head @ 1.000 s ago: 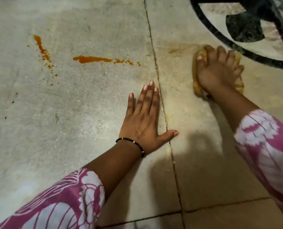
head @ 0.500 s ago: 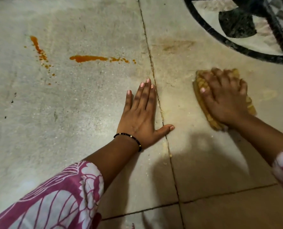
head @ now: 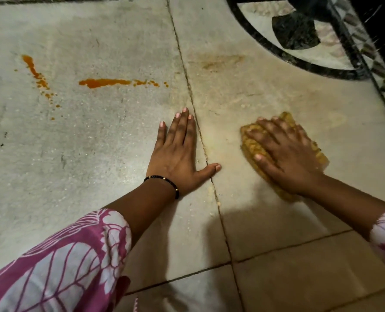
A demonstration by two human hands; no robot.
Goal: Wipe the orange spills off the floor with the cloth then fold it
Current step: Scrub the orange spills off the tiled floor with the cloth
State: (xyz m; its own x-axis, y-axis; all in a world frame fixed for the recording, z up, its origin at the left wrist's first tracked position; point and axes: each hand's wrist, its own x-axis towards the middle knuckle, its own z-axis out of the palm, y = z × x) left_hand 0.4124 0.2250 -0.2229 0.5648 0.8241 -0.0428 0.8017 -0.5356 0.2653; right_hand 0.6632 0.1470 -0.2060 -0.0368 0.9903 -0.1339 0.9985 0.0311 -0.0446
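My right hand [head: 286, 154] presses a bunched yellow cloth [head: 252, 147] flat against the floor on the right tile, fingers spread over it. My left hand [head: 178, 154] lies palm down on the floor beside the tile joint, fingers straight, holding nothing. An orange streak [head: 103, 82] with small drops trailing right lies on the left tile, well beyond my left hand. A second thin orange spill [head: 35, 72] with scattered drops sits farther left. A faint brownish smear [head: 220, 61] marks the right tile above the cloth.
A dark grout joint [head: 187, 82] runs from top to bottom between my hands. A black curved inlay pattern [head: 295, 57] fills the upper right of the floor. A cross joint [head: 288, 246] runs below my right arm.
My right hand has dragged the cloth toward me and slightly left, away from the faint smear near the inlay. My left hand has stayed planted on the floor.
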